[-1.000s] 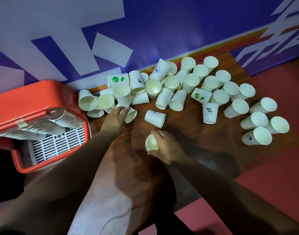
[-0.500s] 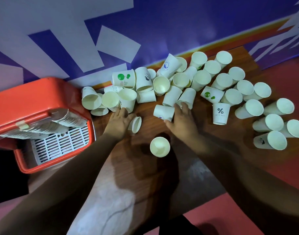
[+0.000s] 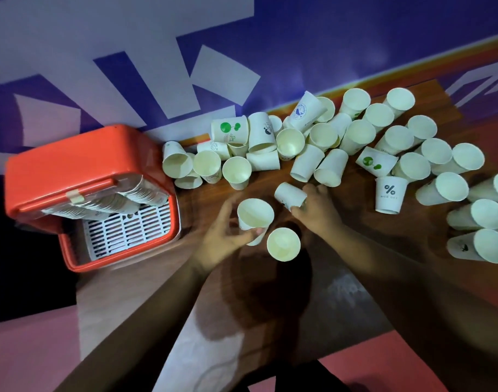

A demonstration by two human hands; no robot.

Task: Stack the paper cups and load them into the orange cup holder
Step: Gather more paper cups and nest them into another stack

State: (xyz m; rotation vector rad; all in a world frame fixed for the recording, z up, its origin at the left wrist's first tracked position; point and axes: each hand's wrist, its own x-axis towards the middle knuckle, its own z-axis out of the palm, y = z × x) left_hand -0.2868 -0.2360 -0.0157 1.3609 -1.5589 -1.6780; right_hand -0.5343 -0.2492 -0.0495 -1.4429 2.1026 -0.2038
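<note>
**Q:** What is in front of the person?

**A:** A dark wooden table (image 3: 313, 315) seen from above, backed by a purple and white wall (image 3: 327, 38). White paper cups (image 3: 389, 140) are scattered in a wide band from the centre to the right edge of the frame, some upright, many tipped on their sides. A few carry green dots, and one upright cup (image 3: 389, 195) right of centre bears a black percent sign.

**Q:** Where is the cup holder?

**A:** The orange cup holder (image 3: 72, 162) sits at the left of the frame, at the table's left end. Inside it, rows of stacked cups (image 3: 120, 198) lie on their sides above a white slotted grille (image 3: 129, 230).

**Q:** What are the hands doing?

**A:** The left hand (image 3: 228, 239), just left of centre and blurred, is closed around the body of one paper cup (image 3: 255, 215) with its mouth facing up. The right hand (image 3: 317, 209), just right of centre, grips a cup lying on its side (image 3: 290, 195), fingers curled over its open end. Another open cup (image 3: 283, 244) stands upright on the table just below and between the two hands, touched by neither as far as one can tell.
</note>
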